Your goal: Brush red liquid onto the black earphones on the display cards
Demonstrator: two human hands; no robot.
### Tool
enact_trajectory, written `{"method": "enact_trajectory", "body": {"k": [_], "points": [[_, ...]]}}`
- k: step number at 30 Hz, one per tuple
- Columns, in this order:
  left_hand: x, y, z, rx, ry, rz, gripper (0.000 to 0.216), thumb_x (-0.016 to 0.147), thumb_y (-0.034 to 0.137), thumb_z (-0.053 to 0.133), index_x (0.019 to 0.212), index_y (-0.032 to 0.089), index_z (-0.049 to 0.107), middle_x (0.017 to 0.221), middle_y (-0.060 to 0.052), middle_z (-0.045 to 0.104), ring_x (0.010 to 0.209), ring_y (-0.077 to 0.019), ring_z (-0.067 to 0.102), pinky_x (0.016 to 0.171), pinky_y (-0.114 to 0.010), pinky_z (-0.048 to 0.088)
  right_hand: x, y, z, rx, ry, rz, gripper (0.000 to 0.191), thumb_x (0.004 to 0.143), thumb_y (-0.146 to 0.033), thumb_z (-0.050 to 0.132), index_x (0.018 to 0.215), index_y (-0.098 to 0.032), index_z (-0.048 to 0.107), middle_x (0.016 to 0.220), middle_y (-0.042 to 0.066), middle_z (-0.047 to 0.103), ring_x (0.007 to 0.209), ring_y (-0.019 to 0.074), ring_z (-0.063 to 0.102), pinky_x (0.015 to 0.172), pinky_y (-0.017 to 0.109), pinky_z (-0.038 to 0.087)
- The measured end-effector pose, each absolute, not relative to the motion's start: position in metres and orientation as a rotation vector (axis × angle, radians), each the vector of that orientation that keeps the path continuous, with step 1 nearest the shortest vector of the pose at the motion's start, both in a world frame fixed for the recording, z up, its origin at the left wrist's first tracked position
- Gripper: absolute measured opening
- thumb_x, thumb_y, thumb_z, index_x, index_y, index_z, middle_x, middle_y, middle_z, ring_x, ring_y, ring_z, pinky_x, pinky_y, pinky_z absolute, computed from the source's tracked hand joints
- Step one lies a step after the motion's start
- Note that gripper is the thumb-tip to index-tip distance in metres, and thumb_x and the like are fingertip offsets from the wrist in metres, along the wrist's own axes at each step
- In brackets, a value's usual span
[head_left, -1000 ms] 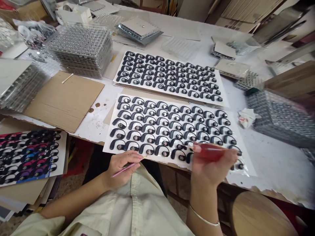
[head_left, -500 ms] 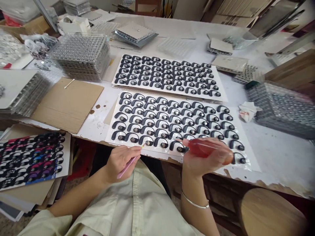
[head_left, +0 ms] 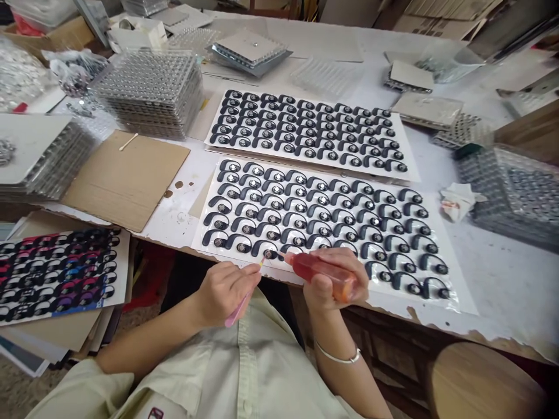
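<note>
My left hand [head_left: 227, 291] is closed round a slim pink stick-like tool [head_left: 237, 309]; its yellowish tip shows past my fingers, close to the bottom row of the near sheet. Wrapped in my right hand [head_left: 338, 282] is a small squeeze bottle [head_left: 321, 272] of red-orange liquid, tilted with its thin nozzle [head_left: 283, 256] pointing left. Nozzle and tool tip are close together around one dark curved piece [head_left: 268, 251]. That piece belongs to the near white sheet [head_left: 201, 237], which carries rows of black hook-shaped pieces with small round metallic centres. My right hand covers part of the lower rows.
A similar sheet [head_left: 413, 169] lies behind. To the left are a brown cardboard piece [head_left: 131, 186] with a cotton swab [head_left: 128, 142] and stacked clear trays [head_left: 151, 96]. Crumpled tissue [head_left: 458, 202] and wrapped stacks [head_left: 515, 198] sit at right. A round stool [head_left: 484, 381] stands below.
My right hand has carried the bottle leftward, bringing its nozzle near the tool tip in my left hand. The left hand stays almost in place; the whole view has shifted slightly.
</note>
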State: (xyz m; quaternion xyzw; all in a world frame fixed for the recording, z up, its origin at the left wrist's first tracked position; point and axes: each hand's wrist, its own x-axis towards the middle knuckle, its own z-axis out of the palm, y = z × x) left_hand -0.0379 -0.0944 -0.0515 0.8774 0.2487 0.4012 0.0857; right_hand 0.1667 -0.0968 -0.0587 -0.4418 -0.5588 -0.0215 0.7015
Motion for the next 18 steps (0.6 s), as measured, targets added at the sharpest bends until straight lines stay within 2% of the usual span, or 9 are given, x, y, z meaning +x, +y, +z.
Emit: {"method": "enact_trajectory", "body": {"k": [7,13,18], "points": [[-0.0334,-0.0964,-0.0528,2.645,0.75,1.237,0.016,0.082,0.004,0.056,0.096,0.008,0.062,0.095,-0.015,0.073,0.066,-0.0172,0.068,0.049,-0.028,0.048,0.1675,-0.0972,-0.0601,-0.955,-1.282,-0.047,0.027,0.078,-0.043,0.063,0.094,-0.021,0.062,0.069,-0.001,0.06,0.057,0.0151,0.056,0.047,0.03,0.045],[-0.0315,-0.0969,-0.0519,2.69,0.793,1.233,0.012,0.084,0.006,0.055,0.094,0.007,0.062,0.094,-0.015,0.073,0.062,-0.0156,0.066,0.048,-0.028,0.048,0.1678,-0.0986,-0.062,-0.962,-1.439,-0.055,0.03,0.075,-0.038,0.068,0.098,-0.02,0.061,0.071,0.0,0.063,0.056,0.0147,0.057,0.046,0.029,0.046],[-0.0316,-0.097,-0.0474,2.725,0.789,1.201,0.014,0.087,0.008,0.051,0.094,0.007,0.063,0.094,-0.015,0.073,0.063,-0.0157,0.067,0.048,-0.027,0.05,0.1682,-0.098,-0.0648,-1.01,-1.476,-0.05,0.029,0.075,-0.04,0.065,0.097,-0.021,0.059,0.071,0.0,0.063,0.055,0.0152,0.058,0.046,0.03,0.047]]}}
